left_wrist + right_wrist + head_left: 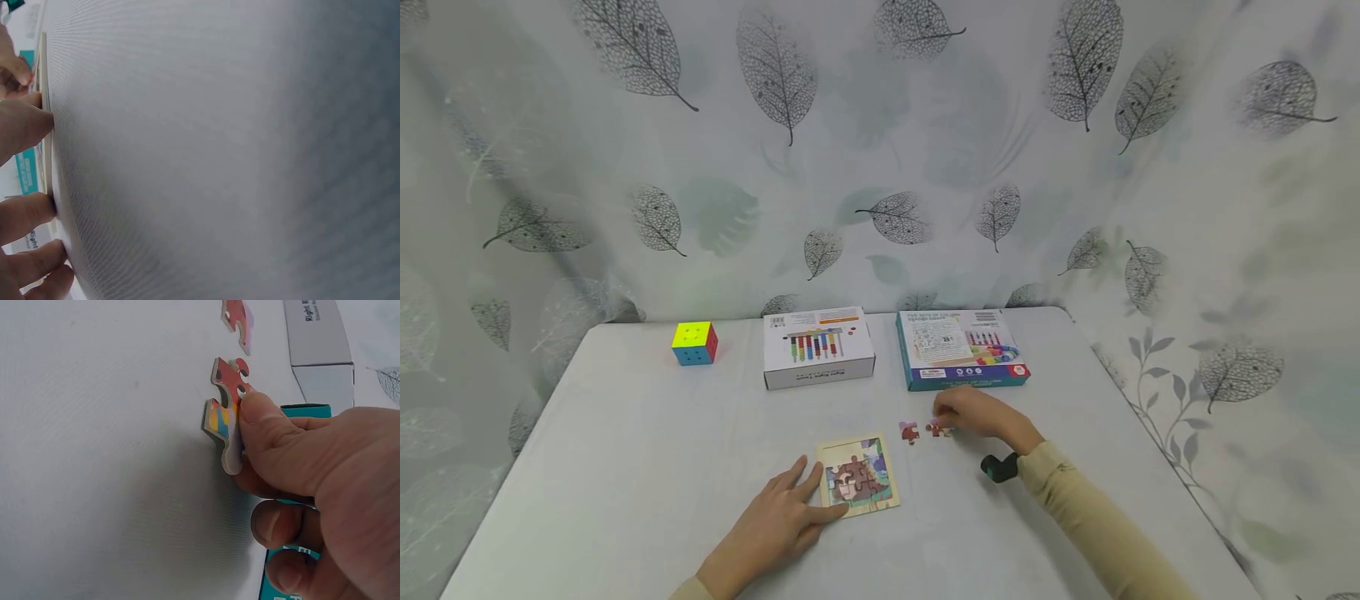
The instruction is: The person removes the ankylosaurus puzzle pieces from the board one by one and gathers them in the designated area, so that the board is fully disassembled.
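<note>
A square wooden jigsaw board [882,502], partly filled with brown and coloured pieces, lies on the table. My left hand [781,515] rests at its left side, with the thumb on the lower edge and a fingertip at the left rim. In the left wrist view the fingers [28,215] touch the board's side [45,150]. To the right of the board, my right hand [973,412] pinches a red, yellow and blue puzzle piece [219,419] between thumb and forefinger, just at the tabletop. Another loose reddish piece [909,432] lies nearby on its left.
Behind the hands stand a white box [820,375] and a teal-edged box [966,383]; the latter is close to the right hand. A puzzle cube [695,343] sits at the back left. A leaf-patterned curtain [880,167] hangs beyond the table.
</note>
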`<action>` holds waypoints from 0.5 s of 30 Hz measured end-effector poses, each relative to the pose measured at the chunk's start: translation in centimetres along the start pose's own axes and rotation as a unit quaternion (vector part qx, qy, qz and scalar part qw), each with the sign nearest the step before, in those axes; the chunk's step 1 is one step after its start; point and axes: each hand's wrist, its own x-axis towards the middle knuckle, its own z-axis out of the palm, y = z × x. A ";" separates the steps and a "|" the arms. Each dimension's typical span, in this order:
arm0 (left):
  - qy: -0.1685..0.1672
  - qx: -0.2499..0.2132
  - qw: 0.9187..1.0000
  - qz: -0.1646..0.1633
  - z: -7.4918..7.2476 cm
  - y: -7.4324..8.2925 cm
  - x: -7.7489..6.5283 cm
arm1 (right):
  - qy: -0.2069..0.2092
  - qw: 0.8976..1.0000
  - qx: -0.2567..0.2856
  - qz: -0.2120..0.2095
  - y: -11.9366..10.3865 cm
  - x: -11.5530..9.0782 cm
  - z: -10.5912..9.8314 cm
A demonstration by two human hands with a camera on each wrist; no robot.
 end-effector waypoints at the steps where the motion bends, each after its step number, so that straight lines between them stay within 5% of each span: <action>1: 0.002 0.000 1.000 0.001 0.0 0.0 0.0 | 0.000 1.000 -0.008 0.005 -0.1 0.1 0.0; 15: -0.003 -0.006 1.000 -0.004 0.1 0.0 0.0 | 0.012 0.995 -0.094 0.014 -1.2 0.2 -0.2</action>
